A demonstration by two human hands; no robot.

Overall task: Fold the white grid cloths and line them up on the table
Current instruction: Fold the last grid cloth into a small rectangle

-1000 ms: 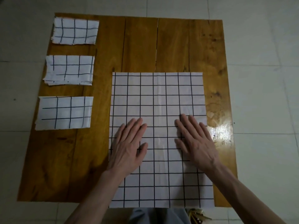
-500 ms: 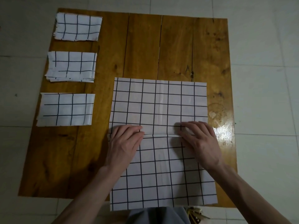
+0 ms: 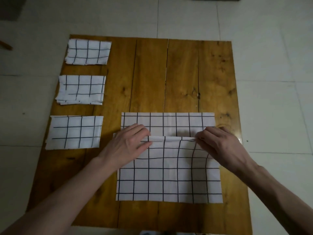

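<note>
Two hands pinch up a ridge across a large white grid cloth on a wooden table.

The left hand (image 3: 130, 143) and right hand (image 3: 220, 141) each grip the raised fold of the grid cloth (image 3: 169, 175), on the table's (image 3: 183, 73) right side. Three folded cloths (image 3: 74, 132) line the left edge.

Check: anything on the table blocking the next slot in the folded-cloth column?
Nothing visible. Bare table lies below the third folded cloth. Both hands, left hand and right hand, pinch the open cloth mid-fold.
</note>
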